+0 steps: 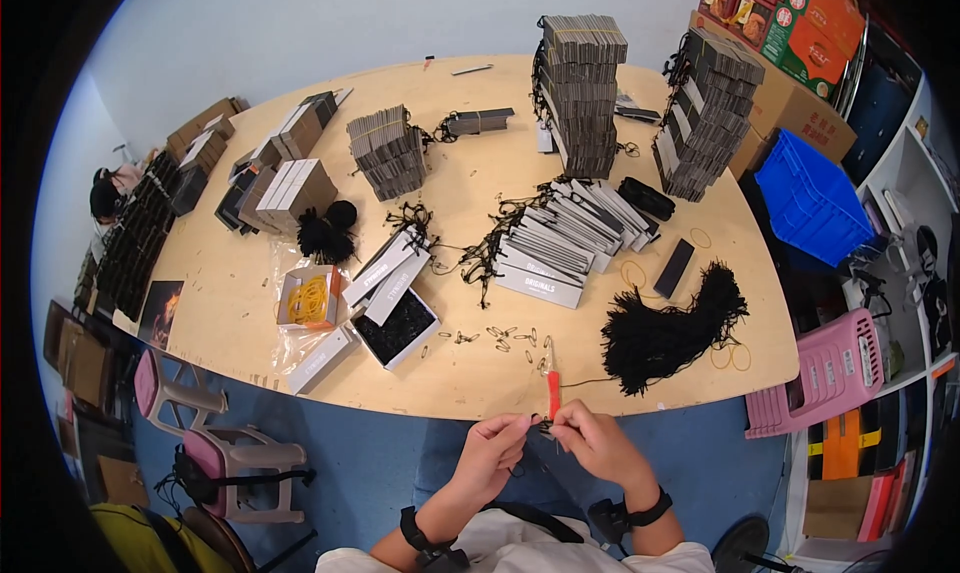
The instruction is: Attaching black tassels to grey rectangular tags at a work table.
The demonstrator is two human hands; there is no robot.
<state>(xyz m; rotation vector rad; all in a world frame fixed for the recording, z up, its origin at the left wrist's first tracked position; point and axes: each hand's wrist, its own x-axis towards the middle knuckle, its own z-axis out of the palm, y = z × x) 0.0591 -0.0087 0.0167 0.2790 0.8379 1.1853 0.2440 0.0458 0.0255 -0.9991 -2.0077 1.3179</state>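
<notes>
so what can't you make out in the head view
In the head view:
Dark piece: mostly covered by the left hand and right hand.
Small metallic bits: too small to tell their exact shape.
Yellow-green fabric: cut off by the fisheye's dark rim.

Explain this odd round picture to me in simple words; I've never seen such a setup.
There is no machine here, just a person's own left hand and right hand. The one picture comes from a wide fisheye camera worn on the head, looking down, so straight edges bend. On the wooden table are tall grey stacks, fanned pale strips, a black cord bundle and yellow rubber bands in a box. The fingertips pinch a small dark piece, too fine to identify, just below a red-handled tool at the table's edge.
</notes>
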